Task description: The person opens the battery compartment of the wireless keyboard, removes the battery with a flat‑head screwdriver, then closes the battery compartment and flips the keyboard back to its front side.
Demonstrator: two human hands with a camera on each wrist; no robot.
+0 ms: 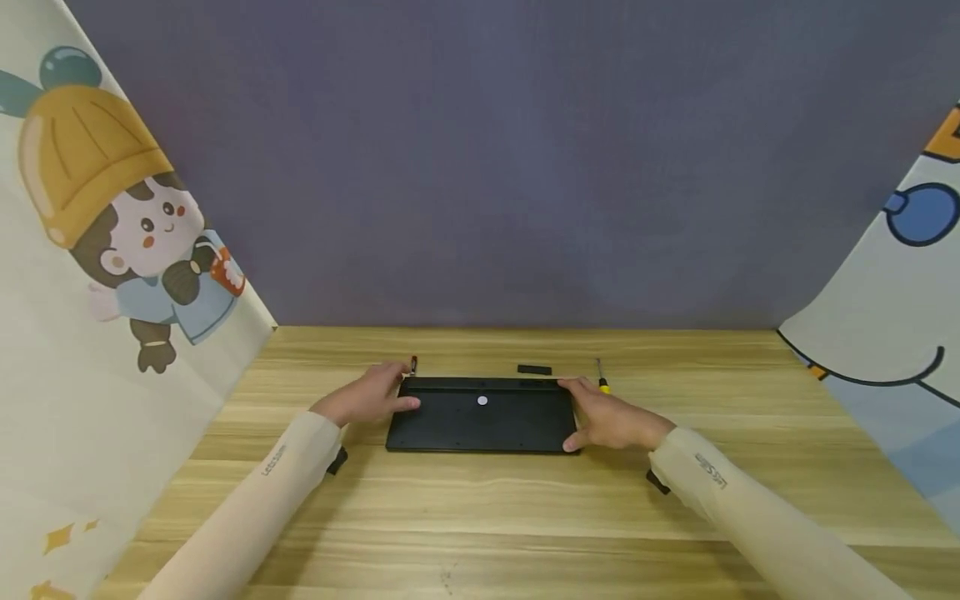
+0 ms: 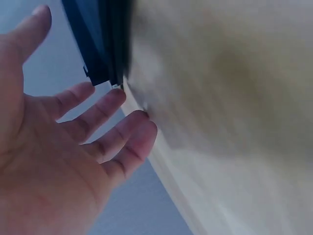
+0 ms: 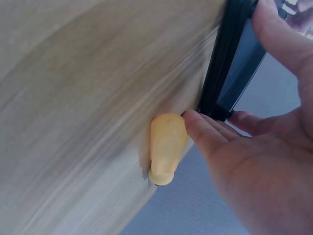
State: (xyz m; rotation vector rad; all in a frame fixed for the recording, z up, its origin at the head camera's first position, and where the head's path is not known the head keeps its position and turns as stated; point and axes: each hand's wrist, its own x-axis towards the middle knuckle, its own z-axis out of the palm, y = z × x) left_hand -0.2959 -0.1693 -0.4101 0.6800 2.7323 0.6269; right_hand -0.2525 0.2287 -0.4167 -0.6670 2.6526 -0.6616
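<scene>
A black keyboard [image 1: 465, 425] lies face down on the wooden table, its underside with a round white sticker [image 1: 482, 401] turned up. My left hand [image 1: 377, 393] is at its far left corner; in the left wrist view the fingers are loosely extended beside the keyboard's end [image 2: 98, 44] and the thumb stands clear of it. With my right hand [image 1: 603, 415] I grip the right end, thumb at the near corner and fingers at the far one. Close by those fingers lies a screwdriver with a yellow handle [image 3: 167, 147].
Behind the keyboard are a small red-and-black battery [image 1: 414, 364] at the left and a narrow black cover [image 1: 534, 369] right of centre. A grey partition [image 1: 480, 167] rises along the table's far edge, with printed cloth panels at both sides.
</scene>
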